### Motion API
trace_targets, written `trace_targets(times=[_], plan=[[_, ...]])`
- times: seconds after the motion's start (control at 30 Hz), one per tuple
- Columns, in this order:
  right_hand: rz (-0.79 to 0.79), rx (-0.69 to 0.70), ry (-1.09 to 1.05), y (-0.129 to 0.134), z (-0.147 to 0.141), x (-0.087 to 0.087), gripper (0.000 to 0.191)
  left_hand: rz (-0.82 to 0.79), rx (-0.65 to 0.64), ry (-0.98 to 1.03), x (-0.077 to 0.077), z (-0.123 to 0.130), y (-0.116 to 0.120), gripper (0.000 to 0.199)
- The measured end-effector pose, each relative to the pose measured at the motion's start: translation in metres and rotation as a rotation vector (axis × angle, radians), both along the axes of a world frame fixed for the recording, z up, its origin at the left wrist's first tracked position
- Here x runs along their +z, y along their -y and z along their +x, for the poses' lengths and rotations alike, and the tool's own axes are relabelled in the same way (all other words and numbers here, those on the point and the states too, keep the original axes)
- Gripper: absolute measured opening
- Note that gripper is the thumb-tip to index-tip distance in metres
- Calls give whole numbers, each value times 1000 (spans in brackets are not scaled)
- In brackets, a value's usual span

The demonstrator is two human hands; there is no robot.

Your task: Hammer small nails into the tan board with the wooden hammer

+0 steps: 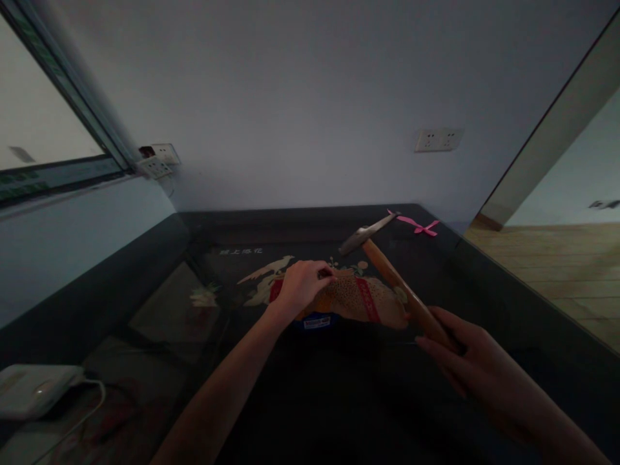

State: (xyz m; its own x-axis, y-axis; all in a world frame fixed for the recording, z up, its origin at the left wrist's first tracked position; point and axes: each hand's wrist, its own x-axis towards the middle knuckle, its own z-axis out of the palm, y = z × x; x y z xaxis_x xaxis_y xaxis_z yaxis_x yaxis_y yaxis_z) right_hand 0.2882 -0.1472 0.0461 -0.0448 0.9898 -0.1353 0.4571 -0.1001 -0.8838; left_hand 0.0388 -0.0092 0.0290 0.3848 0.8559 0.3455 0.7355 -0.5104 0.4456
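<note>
Nearest to the head camera are our two forearms, and our right hand (pixel 462 355) has its fingers closed around the wooden handle of a hammer (pixel 417 305). This hammer slants up and to the left from our grip, its metal head being at the far end, beyond the right part of a tan, speckled packet (pixel 346 294). We cannot tell whether the handle touches the packet. Our left hand (pixel 304 284) is over the left part of the packet, with bent fingers and the thumb near the forefinger; we cannot tell if they pinch something. The packet, which has red bands, lies near the middle of the black table (pixel 290 394), and a blue piece (pixel 317 321) with a white label shows just below it. Farther away, near the wall (pixel 290 116), is a pink ribbon (pixel 426 229); at our left, a white device (pixel 39 391) with a cable (pixel 99 391).
</note>
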Motion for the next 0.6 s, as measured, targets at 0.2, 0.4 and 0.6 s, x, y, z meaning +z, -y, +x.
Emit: trace_targets(times=[0.2,0.4,0.6], plan=[[53,140,213,-4,0,14,16,-28,83,-50,-4,1,-3,20],[93,62,235,-3,-7,15,20,-41,44,-22,-4,1,-2,13],[47,75,245,-3,-9,10,20,-53,90,-72,-2,3,-1,16]])
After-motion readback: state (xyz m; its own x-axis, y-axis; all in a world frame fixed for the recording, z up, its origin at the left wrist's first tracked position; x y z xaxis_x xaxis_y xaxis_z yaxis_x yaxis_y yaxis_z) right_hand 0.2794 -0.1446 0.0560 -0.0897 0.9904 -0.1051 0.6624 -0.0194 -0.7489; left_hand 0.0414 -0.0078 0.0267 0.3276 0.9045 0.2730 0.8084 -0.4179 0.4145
